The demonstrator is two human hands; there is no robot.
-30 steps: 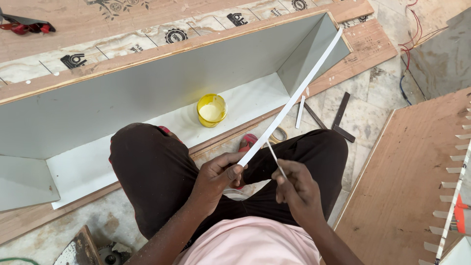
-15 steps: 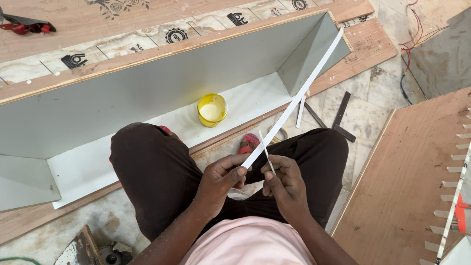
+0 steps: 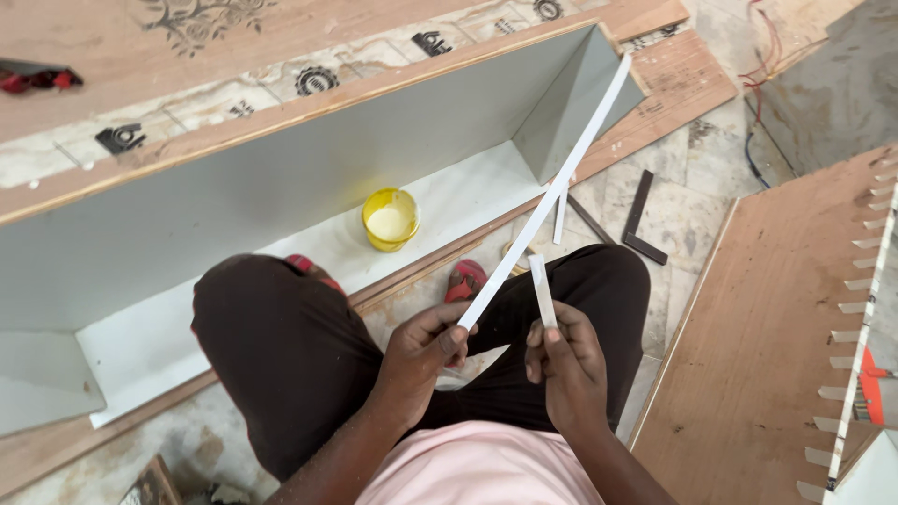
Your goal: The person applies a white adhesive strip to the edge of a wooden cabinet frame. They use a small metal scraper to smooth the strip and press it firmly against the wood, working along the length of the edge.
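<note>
My left hand (image 3: 426, 344) pinches the near end of a long white strip (image 3: 552, 192) between thumb and fingers, closed tight on it. From this grip the strip runs up and away to the right, and its far end hangs above the end wall of the long grey box (image 3: 281, 168). My right hand (image 3: 566, 369), just beside the left one, is closed on a short white piece (image 3: 542, 290) of the same kind of band, which stands upright above my fingers. The two pieces do not touch; there is a small gap between them.

How far the work is: I judge it is at an early or middle point. The short piece is separate from the long strip, and neither of them is fixed on any edge yet. The raw brown edge of the box, just beyond my knees, shows no white band as far as I can see, so the covering of the edges looks not yet done.

Beyond my hands, on the white inner floor of the box, stands a small yellow tub (image 3: 391, 218). It is open, without a lid, and holds a pale creamy paste, maybe glue; I cannot tell how deep it is. The box itself is otherwise holding nothing that I can see.

Farther to the right of my grip, on the tiled floor, lies a dark metal square (image 3: 642, 223), and another short white piece (image 3: 560, 210) lies near it, well apart from my hands
</note>
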